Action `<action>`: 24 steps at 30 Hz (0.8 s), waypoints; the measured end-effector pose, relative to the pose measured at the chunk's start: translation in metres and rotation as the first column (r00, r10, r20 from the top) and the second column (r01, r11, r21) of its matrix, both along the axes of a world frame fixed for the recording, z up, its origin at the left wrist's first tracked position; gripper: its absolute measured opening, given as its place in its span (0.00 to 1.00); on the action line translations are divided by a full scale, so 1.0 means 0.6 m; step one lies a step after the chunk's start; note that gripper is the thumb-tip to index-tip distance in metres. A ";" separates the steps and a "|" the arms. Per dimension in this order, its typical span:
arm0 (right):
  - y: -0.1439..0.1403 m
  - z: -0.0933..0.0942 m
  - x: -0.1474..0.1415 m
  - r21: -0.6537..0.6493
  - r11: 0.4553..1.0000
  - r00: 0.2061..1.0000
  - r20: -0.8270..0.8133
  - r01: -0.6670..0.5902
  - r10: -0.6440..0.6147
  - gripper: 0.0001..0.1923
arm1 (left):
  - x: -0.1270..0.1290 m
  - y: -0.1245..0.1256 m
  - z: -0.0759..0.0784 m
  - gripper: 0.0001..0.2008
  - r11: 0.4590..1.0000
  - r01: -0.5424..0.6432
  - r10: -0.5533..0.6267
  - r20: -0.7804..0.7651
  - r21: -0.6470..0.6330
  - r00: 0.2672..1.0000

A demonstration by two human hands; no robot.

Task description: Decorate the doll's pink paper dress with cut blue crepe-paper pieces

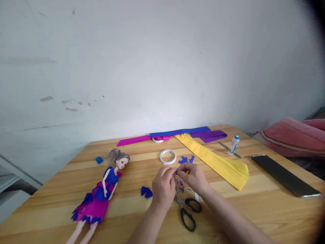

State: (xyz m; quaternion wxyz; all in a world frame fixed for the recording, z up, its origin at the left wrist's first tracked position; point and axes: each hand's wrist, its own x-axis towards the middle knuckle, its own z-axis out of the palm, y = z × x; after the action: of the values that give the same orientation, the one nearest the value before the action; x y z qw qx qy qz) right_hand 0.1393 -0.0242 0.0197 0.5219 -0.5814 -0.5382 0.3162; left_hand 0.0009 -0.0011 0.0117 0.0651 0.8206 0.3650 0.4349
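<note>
My left hand [164, 186] and my right hand [194, 178] meet fingertip to fingertip over the wooden table [254, 210], pinching something small between them; I cannot make out what it is. Small blue paper scraps [180, 184] lie just beneath the fingers. Black-handled scissors [188, 210] rest under my wrists. A roll of white tape [168, 156] sits just beyond the hands, with blue cut pieces [186, 159] beside it. A doll [103, 191] in a blue and magenta paper dress lies to the left.
Yellow [218, 161], blue [180, 131], purple [209, 135] and magenta [134, 140] crepe paper strips lie at the back. A glue bottle [234, 145], a dark phone [286, 175], a blue folded fan piece [146, 192], a small blue block [99, 160] and a pink cushion [291, 137] are also here.
</note>
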 end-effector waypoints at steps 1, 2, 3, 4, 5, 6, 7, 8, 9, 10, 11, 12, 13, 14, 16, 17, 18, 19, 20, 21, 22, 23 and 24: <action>0.001 0.001 0.001 -0.040 0.999 0.996 -0.083 -0.024 0.020 0.04 | 0.000 0.000 0.000 0.14 1.000 0.009 -0.009 0.000 -0.004 1.000; 0.002 0.002 0.002 -0.076 0.996 0.987 -0.160 -0.044 0.031 0.04 | 0.000 0.001 0.000 0.14 1.000 0.018 -0.018 0.000 -0.009 1.000; 0.003 0.002 0.003 -0.107 0.992 0.974 -0.225 -0.059 0.033 0.04 | 0.000 0.001 0.000 0.15 1.000 0.027 -0.027 -0.001 -0.013 1.000; 0.004 0.002 0.003 -0.136 0.988 0.961 -0.277 -0.067 0.027 0.04 | -0.001 0.001 -0.001 0.15 0.999 0.035 -0.035 -0.002 -0.017 0.999; 0.004 0.002 0.003 -0.162 0.984 0.949 -0.314 -0.071 0.017 0.04 | -0.001 0.001 -0.002 0.15 0.999 0.041 -0.041 -0.004 -0.021 0.999; 0.004 0.003 0.003 -0.185 0.980 0.941 -0.338 -0.073 0.006 0.04 | -0.002 0.001 -0.002 0.15 0.999 0.046 -0.046 -0.007 -0.024 0.999; 0.004 0.003 0.003 -0.203 0.976 0.935 -0.354 -0.072 -0.005 0.04 | -0.002 0.001 -0.003 0.15 0.998 0.051 -0.051 -0.009 -0.028 0.999; 0.004 0.004 0.003 -0.217 0.974 0.931 -0.364 -0.070 -0.014 0.04 | -0.002 0.001 -0.004 0.15 0.998 0.057 -0.058 -0.012 -0.034 0.998; 0.003 0.004 0.004 -0.225 0.972 0.929 -0.369 -0.068 -0.020 0.04 | -0.003 0.002 -0.006 0.16 0.997 0.067 -0.068 -0.013 -0.043 0.998; 0.003 0.005 0.004 -0.227 0.972 0.927 -0.374 -0.068 -0.023 0.04 | -0.003 0.002 -0.007 0.17 0.995 0.081 -0.082 -0.010 -0.056 0.997; 0.003 0.005 0.004 -0.226 0.972 0.926 -0.378 -0.067 -0.024 0.04 | -0.003 0.003 -0.009 0.18 0.993 0.098 -0.099 -0.001 -0.073 0.995; 0.003 0.006 0.005 -0.226 0.972 0.924 -0.382 -0.066 -0.027 0.05 | -0.003 0.003 -0.010 0.19 0.989 0.118 -0.117 0.015 -0.094 0.993; 0.002 0.006 0.005 -0.225 0.972 0.922 -0.386 -0.064 -0.029 0.05 | -0.003 0.004 -0.011 0.21 0.983 0.139 -0.136 0.037 -0.122 0.990; 0.002 0.005 0.006 -0.224 0.973 0.920 -0.390 -0.062 -0.031 0.06 | -0.003 0.005 -0.012 0.22 0.975 0.161 -0.152 0.068 -0.154 0.986; 0.002 0.005 0.006 -0.221 0.974 0.918 -0.394 -0.057 -0.036 0.06 | -0.002 0.006 -0.013 0.24 0.953 0.202 -0.174 0.139 -0.227 0.975; 0.002 0.004 0.006 -0.219 0.974 0.918 -0.395 -0.054 -0.038 0.06 | -0.002 0.007 -0.013 0.24 0.940 0.218 -0.177 0.173 -0.261 0.969; 0.003 0.004 0.006 -0.217 0.975 0.917 -0.396 -0.052 -0.039 0.06 | -0.001 0.008 -0.013 0.24 0.929 0.231 -0.177 0.203 -0.288 0.963; 0.003 0.004 0.006 -0.215 0.975 0.917 -0.396 -0.050 -0.041 0.07 | -0.001 0.009 -0.013 0.23 0.920 0.241 -0.174 0.229 -0.308 0.958; 0.003 0.004 0.006 -0.214 0.976 0.917 -0.396 -0.048 -0.041 0.07 | 0.000 0.010 -0.014 0.23 0.913 0.250 -0.172 0.250 -0.321 0.953; 0.004 0.004 0.006 -0.212 0.976 0.918 -0.395 -0.047 -0.042 0.07 | 0.000 0.010 -0.014 0.23 0.908 0.257 -0.171 0.269 -0.330 0.948; 0.004 0.004 0.006 -0.211 0.976 0.919 -0.393 -0.045 -0.043 0.07 | 0.001 0.010 -0.014 0.22 0.904 0.265 -0.171 0.285 -0.337 0.943; 0.004 0.005 0.005 -0.209 0.977 0.920 -0.390 -0.046 -0.040 0.06 | 0.001 0.010 -0.014 0.22 0.900 0.271 -0.169 0.301 -0.342 0.939; 0.004 0.005 0.004 -0.206 0.977 0.921 -0.387 -0.050 -0.035 0.06 | 0.001 0.009 -0.014 0.22 0.897 0.275 -0.166 0.313 -0.347 0.935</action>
State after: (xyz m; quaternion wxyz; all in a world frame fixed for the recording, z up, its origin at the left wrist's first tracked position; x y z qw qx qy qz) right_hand 0.1420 -0.0216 0.0225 0.5522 -0.5572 -0.3894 0.4826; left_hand 0.0012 0.0046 0.0030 0.3245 0.7594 0.3344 0.4541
